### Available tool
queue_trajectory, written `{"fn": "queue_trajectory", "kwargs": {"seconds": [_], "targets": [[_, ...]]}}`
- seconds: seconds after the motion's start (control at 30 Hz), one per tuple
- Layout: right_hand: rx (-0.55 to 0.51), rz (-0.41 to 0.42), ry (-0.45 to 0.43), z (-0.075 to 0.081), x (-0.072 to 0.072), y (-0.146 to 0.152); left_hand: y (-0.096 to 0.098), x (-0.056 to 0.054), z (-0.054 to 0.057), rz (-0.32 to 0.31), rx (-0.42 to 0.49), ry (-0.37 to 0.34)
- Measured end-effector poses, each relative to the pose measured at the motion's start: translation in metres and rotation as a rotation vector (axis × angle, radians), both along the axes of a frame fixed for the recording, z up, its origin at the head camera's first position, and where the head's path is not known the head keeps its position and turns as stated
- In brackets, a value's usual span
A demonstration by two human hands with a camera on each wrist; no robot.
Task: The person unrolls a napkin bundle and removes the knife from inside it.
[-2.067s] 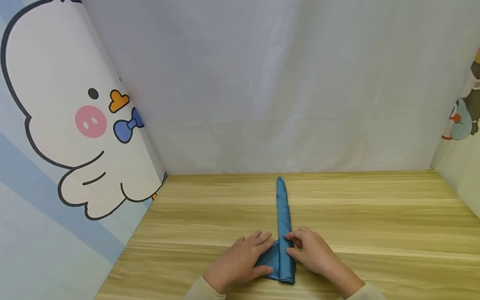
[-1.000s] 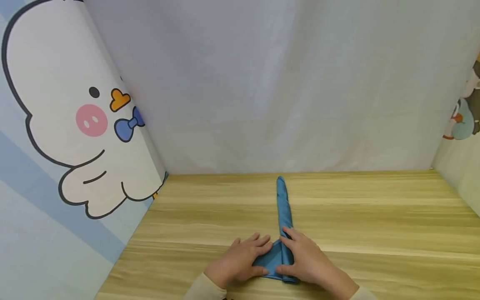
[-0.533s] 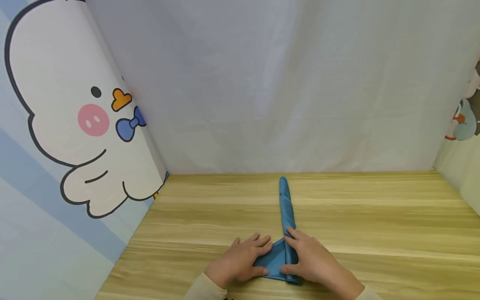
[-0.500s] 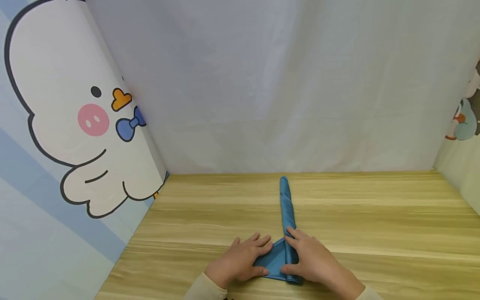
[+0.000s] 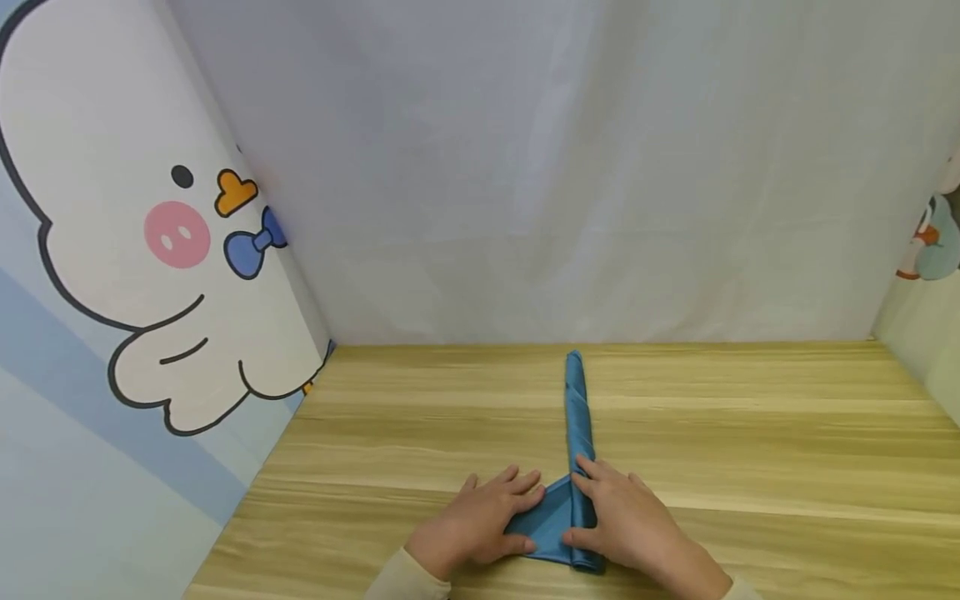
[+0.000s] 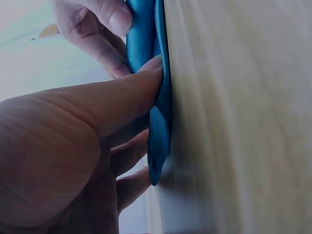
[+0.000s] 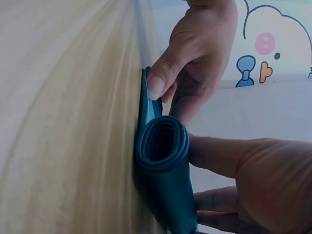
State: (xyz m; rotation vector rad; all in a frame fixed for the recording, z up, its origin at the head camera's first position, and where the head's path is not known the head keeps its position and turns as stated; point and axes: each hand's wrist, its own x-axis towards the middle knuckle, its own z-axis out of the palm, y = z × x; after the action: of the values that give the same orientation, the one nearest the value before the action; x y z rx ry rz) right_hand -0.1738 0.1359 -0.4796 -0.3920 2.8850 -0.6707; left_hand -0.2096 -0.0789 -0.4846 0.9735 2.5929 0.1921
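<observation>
Cloth [image 5: 578, 417] on table [image 5: 375, 433] looks mostly rolled; one flap [image 5: 550, 523] remains, running from roll [image 7: 170, 197] to under left hand [image 5: 482, 518]. Left hand's fingers straight, pressing flap; right hand [image 5: 628, 518] rests on roll, fingers extended, not clasping. Hidden flap length: can't tell. One cloth, two hands, one table.

The cloth [image 5: 577, 421] looks smooth and satiny, the tabletop [image 5: 757, 450] wood-grained, the backdrop [image 5: 465, 183] matt fabric.
</observation>
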Motion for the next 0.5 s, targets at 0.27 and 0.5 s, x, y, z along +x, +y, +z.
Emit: {"fn": "queue_trajectory", "kwargs": {"seconds": [0.27, 0.5], "targets": [[-0.07, 0.134, 0.121, -0.011, -0.005, 0.009, 0.001, -0.001, 0.0, -0.013, 0.012, 0.004], [-0.07, 0.254, 0.057, -0.016, -0.011, 0.012, 0.002, 0.0, 0.0, 0.001, 0.013, -0.011]]}}
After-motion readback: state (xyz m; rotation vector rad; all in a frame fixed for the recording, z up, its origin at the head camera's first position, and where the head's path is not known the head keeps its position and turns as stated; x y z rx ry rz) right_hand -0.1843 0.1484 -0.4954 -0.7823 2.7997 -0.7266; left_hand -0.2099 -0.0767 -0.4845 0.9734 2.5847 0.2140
